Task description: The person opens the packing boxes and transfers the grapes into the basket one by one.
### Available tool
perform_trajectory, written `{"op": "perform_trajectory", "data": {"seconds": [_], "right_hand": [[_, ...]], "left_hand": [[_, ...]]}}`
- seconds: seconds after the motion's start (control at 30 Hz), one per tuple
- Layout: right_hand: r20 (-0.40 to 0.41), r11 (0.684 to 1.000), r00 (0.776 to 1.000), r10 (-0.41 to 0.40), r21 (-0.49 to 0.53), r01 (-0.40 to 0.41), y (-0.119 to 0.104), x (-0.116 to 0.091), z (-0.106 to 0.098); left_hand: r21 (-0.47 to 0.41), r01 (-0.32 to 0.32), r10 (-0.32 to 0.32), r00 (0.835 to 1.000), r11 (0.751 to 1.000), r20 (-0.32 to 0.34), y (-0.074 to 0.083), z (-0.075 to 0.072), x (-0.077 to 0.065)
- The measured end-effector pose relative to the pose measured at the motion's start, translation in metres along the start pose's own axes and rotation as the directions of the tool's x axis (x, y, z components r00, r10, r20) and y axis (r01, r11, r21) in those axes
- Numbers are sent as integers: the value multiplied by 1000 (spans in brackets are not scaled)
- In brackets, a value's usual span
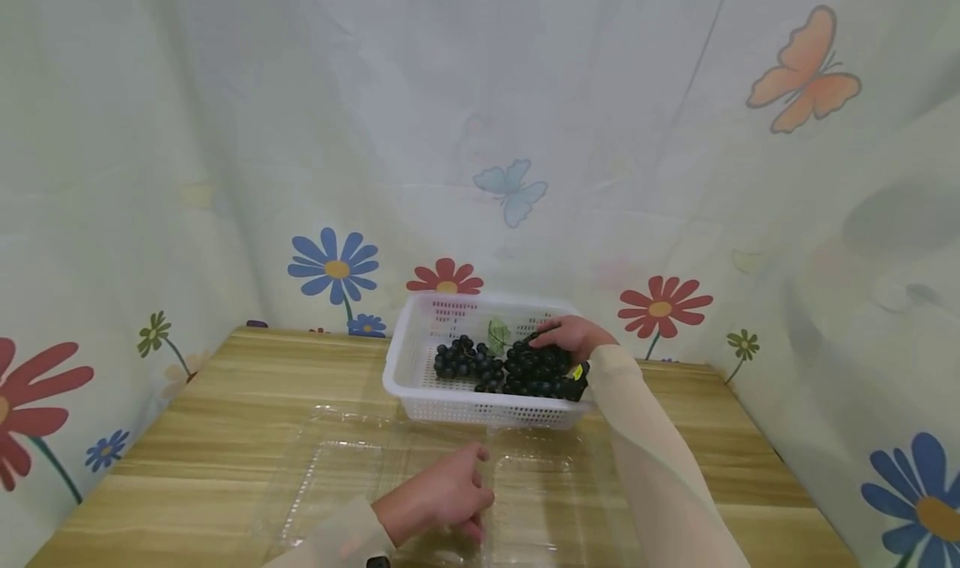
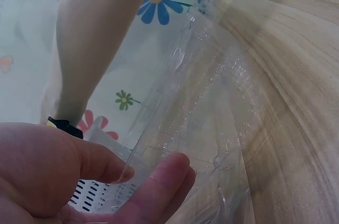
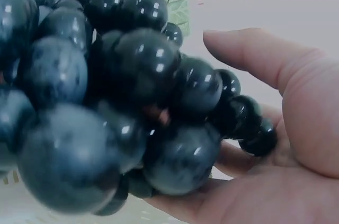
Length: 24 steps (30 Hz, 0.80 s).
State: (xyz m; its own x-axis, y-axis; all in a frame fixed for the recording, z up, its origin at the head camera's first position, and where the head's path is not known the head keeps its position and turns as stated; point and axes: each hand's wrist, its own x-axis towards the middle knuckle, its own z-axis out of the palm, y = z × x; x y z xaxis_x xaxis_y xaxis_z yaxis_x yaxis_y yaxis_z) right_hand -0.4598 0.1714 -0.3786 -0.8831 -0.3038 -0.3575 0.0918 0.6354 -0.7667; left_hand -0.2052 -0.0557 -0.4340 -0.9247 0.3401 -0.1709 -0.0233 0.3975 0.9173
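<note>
In the head view, my right hand [image 1: 573, 336] is inside a white plastic basket [image 1: 480, 410], at the right end of several bunches of dark grapes [image 1: 461, 360]. The right wrist view has its fingers reaching under and behind one bunch [image 3: 143, 70], with the thumb held apart from the grapes. Nearer to me, my left hand [image 1: 450, 493] is at the middle of a clear plastic clamshell container [image 1: 532, 501], which lies unfolded on the table. In the left wrist view, the container's thin edge [image 2: 153, 107] passes between thumb and fingers, and the hand holds it lightly.
The wood-grain table [image 1: 202, 451] meets a fabric curtain [image 1: 420, 118] printed with flowers and butterflies at the back and sides. A green leaf [image 1: 498, 335] stands among the grapes. My right forearm [image 1: 667, 468] stretches over the container's right side.
</note>
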Motion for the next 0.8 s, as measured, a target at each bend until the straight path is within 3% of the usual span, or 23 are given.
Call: {"op": "perform_trajectory", "data": {"seconds": [0.43,0.67,0.8], "right_hand": [[-103,991,992,-66,-124,53,-11,-20,2],[-124,978,989,-85,-201,59,-16,-24,-3],[-127,969,987,-98,-238,65,-17,-28,-5]], "left_hand": [[60,-7,7,1000,998,0,4,0,-1],[45,2,-2,1000,999,-5,6,-3,-2],[89,0,2,1000,996,-20,8,-6,-2]]}}
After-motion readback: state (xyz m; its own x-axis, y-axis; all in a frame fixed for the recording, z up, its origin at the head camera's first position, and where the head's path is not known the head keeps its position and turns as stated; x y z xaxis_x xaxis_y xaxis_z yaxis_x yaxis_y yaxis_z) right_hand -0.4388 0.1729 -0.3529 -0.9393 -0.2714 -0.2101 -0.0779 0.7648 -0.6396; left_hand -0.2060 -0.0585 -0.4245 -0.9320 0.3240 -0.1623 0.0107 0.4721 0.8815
